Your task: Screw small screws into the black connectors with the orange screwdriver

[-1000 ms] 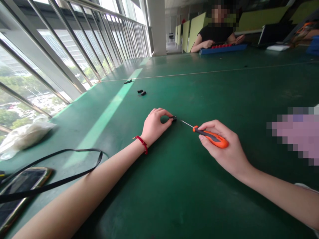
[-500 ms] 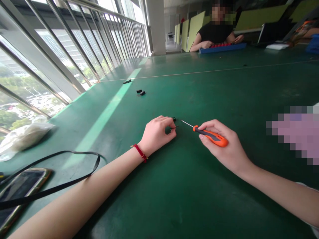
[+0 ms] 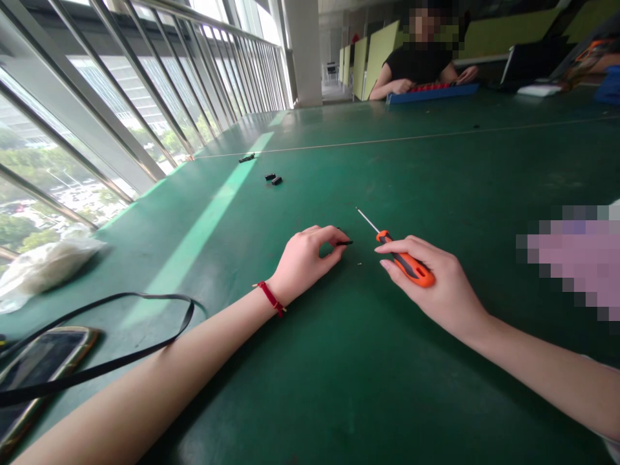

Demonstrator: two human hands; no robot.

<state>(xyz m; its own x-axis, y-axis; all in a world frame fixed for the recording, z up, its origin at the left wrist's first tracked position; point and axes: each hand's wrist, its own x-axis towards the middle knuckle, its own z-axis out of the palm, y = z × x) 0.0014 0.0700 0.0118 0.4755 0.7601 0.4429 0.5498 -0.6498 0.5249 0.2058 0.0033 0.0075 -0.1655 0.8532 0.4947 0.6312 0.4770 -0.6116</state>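
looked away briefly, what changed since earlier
The screwdriver in the right hand swung, tip higher in view. The left hand moved slightly down in view, pinching a thin black piece. A tiny bit appeared on the table between the hands. The far black parts stayed put.

A narrow gap was left between the left hand [image 3: 310, 258] and the right hand [image 3: 436, 278], edged by the black part [image 3: 345, 243] pinched on one side and the screwdriver [image 3: 413, 266] gripped on the other, with a tiny piece [image 3: 359, 263] in it. Wider room was left between the forearms [image 3: 213, 342]. Leftward, passage was obstructed by strap [image 3: 97, 372], phone [image 3: 46, 355] and bag [image 3: 48, 261], then by the railing [image 3: 217, 27]
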